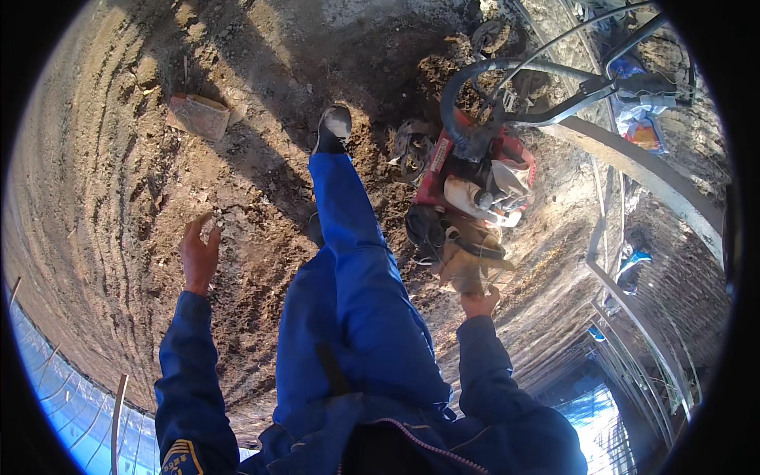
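My left hand (199, 255) hangs over the bare soil at the left, fingers apart and holding nothing. At the right stands a red engine-driven machine (434, 176), dusty, with a whitish part and black hoses, like a small walk-behind tiller. My right hand (479, 302) is closed at the near edge of a tan, dirt-covered piece (465, 269) on the machine's near side. The fingertips are partly hidden there. Long dark handlebars (582, 96) reach from the machine toward the upper right.
A broken brick (198, 115) lies on the soil at the far left. My shoe (336, 127) is on loose earth beside the machine. A pale curved beam (649, 168) and metal rails (633, 313) run along the right. Blue sheeting (75, 412) borders the lower left.
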A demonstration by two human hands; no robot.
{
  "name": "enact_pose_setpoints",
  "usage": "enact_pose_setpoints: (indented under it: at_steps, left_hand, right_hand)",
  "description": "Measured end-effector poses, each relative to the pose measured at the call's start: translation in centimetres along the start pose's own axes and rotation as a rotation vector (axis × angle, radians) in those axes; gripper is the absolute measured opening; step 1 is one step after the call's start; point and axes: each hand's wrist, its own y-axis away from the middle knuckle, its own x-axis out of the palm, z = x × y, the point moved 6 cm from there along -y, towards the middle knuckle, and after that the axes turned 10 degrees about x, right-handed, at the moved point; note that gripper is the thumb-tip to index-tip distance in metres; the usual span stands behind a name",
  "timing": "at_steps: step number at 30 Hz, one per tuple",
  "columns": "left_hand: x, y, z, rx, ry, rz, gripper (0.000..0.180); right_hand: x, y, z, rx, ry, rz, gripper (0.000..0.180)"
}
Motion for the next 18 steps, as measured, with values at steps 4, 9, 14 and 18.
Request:
enact_pose_setpoints:
  at_steps: [4,9,14,18]
  left_hand:
    - [0.2,-12.5,-11.5,0.172,0.126,0.072,0.044]
    - [-1.1,-29.4,-32.1,0.714,0.234,0.035,0.052]
    - [-5.8,-38.8,-53.6,1.263,0.241,-0.099,0.061]
    - [-9.3,-44.0,-70.8,1.839,0.111,-0.3,0.056]
  right_hand:
    - [0.7,0.4,-0.8,-0.058,-0.029,-0.124,0.034]
    - [1.2,1.3,-2.8,-0.049,-0.072,-0.434,0.05]
    - [-0.5,-0.3,-3.2,-0.061,-0.162,-0.389,0.056]
    - [-1.5,-2.3,-5.0,-0.065,-0.409,-0.37,0.062]
